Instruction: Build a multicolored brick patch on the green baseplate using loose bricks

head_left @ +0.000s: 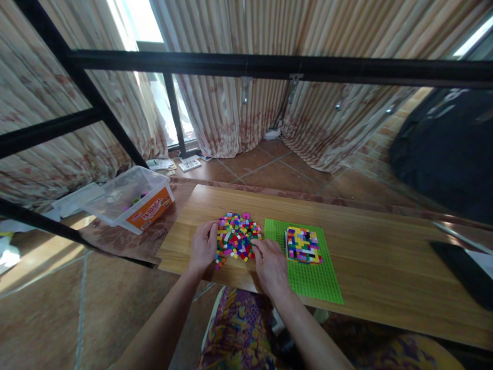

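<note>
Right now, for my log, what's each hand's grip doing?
Left hand: partly curled beside the brick pile; any hold cannot be told.
Right hand: at the pile's right edge; whether it pinches a brick cannot be told.

Left hand (205,245) at left edge of a loose pile of small multicoloured plastic bricks (236,237). Right hand (272,264) has fingertips at the pile's right edge; can't make out a grip on either. Flat green studded baseplate (314,285) just right of pile, multicoloured slab of joined bricks (303,245) on it. All on long wood-grain table (370,252). Clear plastic bin with orange label (151,210) beyond table's left end.
</note>
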Motion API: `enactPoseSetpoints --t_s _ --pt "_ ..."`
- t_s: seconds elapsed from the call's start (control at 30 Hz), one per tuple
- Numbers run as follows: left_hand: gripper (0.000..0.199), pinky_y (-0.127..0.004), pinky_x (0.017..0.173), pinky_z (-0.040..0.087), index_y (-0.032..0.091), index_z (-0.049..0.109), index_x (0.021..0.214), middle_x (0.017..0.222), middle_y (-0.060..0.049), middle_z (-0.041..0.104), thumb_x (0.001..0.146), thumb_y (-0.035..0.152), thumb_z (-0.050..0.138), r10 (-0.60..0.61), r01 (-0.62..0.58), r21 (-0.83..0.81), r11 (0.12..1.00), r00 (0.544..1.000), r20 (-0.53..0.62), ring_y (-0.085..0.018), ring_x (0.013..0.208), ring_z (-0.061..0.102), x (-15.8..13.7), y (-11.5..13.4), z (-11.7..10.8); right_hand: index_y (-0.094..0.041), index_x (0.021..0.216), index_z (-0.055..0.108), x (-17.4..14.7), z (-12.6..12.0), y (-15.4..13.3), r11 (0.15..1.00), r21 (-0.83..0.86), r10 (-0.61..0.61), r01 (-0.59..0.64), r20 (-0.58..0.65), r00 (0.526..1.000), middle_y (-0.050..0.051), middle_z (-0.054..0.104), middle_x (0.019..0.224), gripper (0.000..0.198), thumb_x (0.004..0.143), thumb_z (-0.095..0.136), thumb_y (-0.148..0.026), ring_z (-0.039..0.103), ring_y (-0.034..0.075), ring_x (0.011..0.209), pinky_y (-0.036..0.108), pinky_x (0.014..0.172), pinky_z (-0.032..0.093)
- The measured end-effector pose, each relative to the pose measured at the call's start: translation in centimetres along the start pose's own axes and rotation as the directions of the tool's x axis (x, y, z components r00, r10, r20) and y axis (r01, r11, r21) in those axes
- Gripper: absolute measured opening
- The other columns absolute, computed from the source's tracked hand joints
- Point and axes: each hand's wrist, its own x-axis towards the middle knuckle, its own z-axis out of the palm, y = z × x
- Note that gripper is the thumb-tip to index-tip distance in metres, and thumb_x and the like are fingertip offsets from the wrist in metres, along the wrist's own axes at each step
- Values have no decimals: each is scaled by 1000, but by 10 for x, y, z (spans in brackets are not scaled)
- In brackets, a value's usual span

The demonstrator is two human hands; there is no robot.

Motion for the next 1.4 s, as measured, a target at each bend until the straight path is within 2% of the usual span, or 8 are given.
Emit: enactPoseSetpoints --t_s 0.23,0.47,0.63,0.77,0.87,0.93,1.13,1.4 --pt "38 -37 93 49 18 71 99 101 -8 73 94 38 40 -1 1 0 1000 1000 4 -22 99 65 0 -2 1 -23 110 70 5 1 0 996 -85 -33 35 28 999 6 67 98 25 92 52 -22 54 21 95 33 85 45" --pt "37 -36 92 49 18 71 98 100 -8 73 94 38 40 -1 1 10 1000 1000 -4 -21 97 65 0 0 1 -21 111 69 4 2 2 998 -62 -30 30 7 1000 8 66 105 27 92 51 -23 55 21 99 34 90 46" --pt "37 -36 93 48 18 71 97 99 -8 73 94 39 40 8 -8 4 1000 1000 -3 -21 97 65 0 -1 1 -22 108 71 4 4 -8 998 -12 -65 65 -7 998 8 63 108 27 94 48 -25 55 20 101 34 90 47" --pt "37 -36 93 48 19 71 97 99 -7 73 94 38 40 13 -13 -5 1000 1000 1 -21 97 65 0 -1 1 -24 110 70 2 9 -20 987 17 -160 160 71 984 8 60 115 27 93 49 -25 53 21 106 35 93 46" --pt "37 -36 93 48 19 71 98 100 -7 73 94 38 40 6 -6 -12 1000 1000 5 -21 98 65 0 -1 1 -26 112 68 0 15 -29 965 -18 -256 262 169 952 10 56 125 27 92 50 -25 49 24 114 40 95 44" --pt "37 -36 93 48 18 71 99 101 -8 73 94 38 39 2 -2 -12 1000 1000 2 -21 98 65 0 -1 1 -25 110 68 1 20 -33 954 -54 -278 295 213 937 10 55 128 26 92 49 -25 47 26 116 42 96 43" --pt "39 -36 93 49 17 71 98 100 -9 73 94 39 39 12 -12 -13 1000 1000 7 -21 98 65 1 -2 1 -20 101 68 6 27 -39 946 -128 -264 298 231 936 12 55 129 22 93 47 -22 46 26 117 42 95 42" --pt "38 -37 93 49 18 71 98 100 -8 73 94 39 40 13 -13 -12 1000 1000 2 -22 98 65 0 -2 1 -21 94 68 8 21 -37 973 -19 -224 230 175 959 9 58 123 18 92 50 -22 48 23 114 39 96 41"
